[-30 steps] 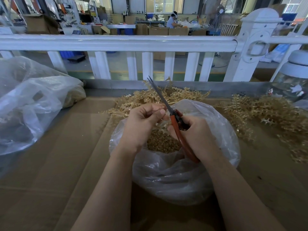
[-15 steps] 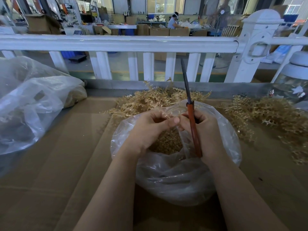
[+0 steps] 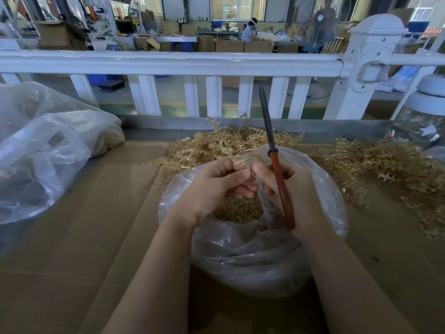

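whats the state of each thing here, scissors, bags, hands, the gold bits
scissors, blades closed, pointing up, gripped by right hand
front bag, mouth open, part filled with gold pieces
left hand, pinches a gold sprig over the front bag
sprig piles, loose on the cardboard
side bag, crumpled, lying at the left

Your left hand (image 3: 212,189) and right hand (image 3: 297,197) are bare, and the left thumbnail (image 3: 245,174) shows plainly, cut short and even. Your left forearm (image 3: 154,273) and right forearm (image 3: 349,280) are bare as well, slim and smooth, uncovered from the wrists all the way to the bottom edge of the view.
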Action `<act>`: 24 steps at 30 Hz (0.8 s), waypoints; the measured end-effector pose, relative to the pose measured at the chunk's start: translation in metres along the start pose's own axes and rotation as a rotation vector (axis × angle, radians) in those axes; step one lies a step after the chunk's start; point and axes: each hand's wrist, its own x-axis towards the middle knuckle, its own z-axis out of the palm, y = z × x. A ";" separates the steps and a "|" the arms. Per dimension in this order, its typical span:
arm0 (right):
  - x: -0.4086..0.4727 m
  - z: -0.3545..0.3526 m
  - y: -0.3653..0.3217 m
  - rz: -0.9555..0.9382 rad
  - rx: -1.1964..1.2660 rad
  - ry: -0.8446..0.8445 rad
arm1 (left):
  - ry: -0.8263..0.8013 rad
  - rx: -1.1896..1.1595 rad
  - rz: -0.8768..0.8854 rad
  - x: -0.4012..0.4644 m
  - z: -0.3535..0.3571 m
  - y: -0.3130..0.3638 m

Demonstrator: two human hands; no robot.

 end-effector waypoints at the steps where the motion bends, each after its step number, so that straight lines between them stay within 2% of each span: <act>1: 0.000 0.000 0.000 0.008 -0.010 0.001 | -0.011 0.005 -0.004 0.000 0.001 0.000; 8: 0.001 0.001 -0.002 0.051 -0.011 -0.001 | -0.026 -0.056 -0.055 -0.001 0.002 0.000; 16: 0.002 0.001 -0.002 0.022 -0.118 0.075 | 0.237 -0.242 -0.060 0.002 -0.006 -0.002; 24: 0.004 -0.005 0.006 -0.064 -0.352 0.028 | 0.294 -0.466 -0.003 0.003 -0.012 -0.001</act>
